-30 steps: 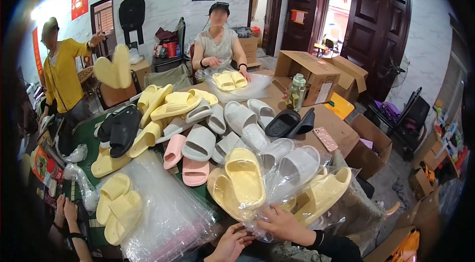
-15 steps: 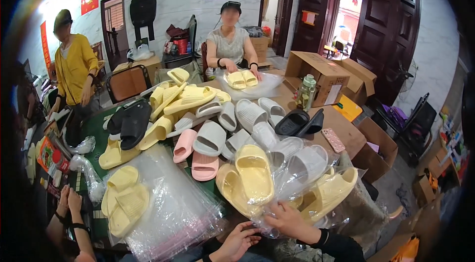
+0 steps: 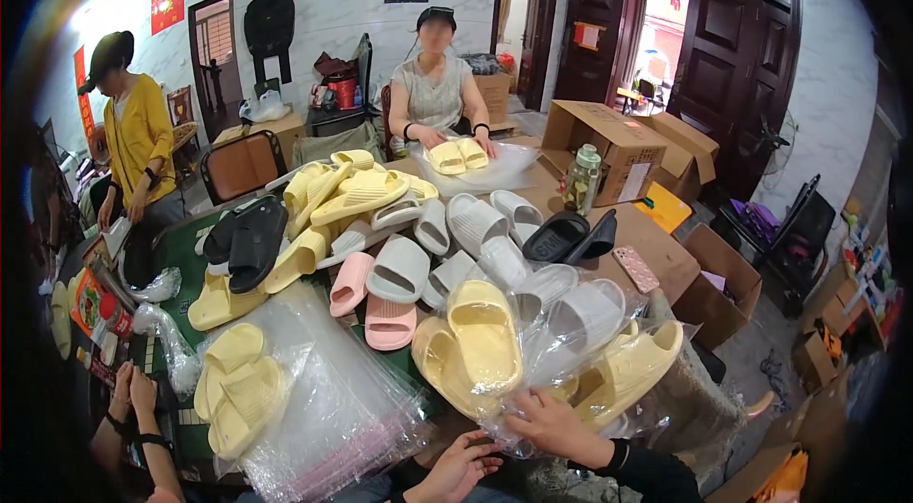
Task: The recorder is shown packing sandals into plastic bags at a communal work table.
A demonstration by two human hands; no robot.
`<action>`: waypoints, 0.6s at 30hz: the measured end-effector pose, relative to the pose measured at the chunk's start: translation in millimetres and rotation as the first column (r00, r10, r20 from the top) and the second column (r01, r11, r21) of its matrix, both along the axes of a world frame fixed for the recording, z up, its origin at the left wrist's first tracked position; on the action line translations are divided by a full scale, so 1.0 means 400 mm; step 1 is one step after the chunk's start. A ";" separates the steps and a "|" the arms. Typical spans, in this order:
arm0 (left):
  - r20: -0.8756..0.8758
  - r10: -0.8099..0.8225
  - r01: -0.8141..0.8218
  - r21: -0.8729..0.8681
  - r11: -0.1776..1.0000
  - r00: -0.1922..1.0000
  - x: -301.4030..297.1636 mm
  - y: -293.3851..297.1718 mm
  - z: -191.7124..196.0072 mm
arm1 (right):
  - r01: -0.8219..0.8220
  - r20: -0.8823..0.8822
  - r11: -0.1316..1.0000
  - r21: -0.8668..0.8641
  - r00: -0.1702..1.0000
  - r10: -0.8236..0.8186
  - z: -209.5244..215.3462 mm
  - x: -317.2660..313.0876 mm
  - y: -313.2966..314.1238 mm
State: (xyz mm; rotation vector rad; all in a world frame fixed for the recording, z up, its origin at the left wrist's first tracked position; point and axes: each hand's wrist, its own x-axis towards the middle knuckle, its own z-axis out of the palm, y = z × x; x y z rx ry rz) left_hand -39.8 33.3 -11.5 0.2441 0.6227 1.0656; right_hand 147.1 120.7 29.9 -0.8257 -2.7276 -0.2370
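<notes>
Bag of clear film, the reference for all positions below, encloses a yellow pair of slippers and lies at your near edge of the counter. Your right hand is on the near end of the bag, palm down, fingers bent over the film; its grip is clenched on the bag. Your left hand is at the near-left corner of the bag, fingertips curled toward the film. Whether the left grip pinches the film or only lies next to it, you cannot tell.

To the right of the bag, you have a wrapped grey pair and, nearer to you, wrapped yellow slippers. To its left is a stack of flat sleeves bearing a loose pair in yellow. Beyond the bag, slightly left, are pink slippers; behind them, a yellow pile. Beyond it to the right are a black pair, a phone and a bottle. Far beyond the bag, a co-worker sits facing you.
</notes>
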 end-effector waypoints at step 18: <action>-0.076 0.010 -0.010 0.002 1.000 0.997 0.000 -0.028 -0.008 | -0.024 0.002 1.000 -0.009 1.000 0.024 0.002 -0.009 -0.003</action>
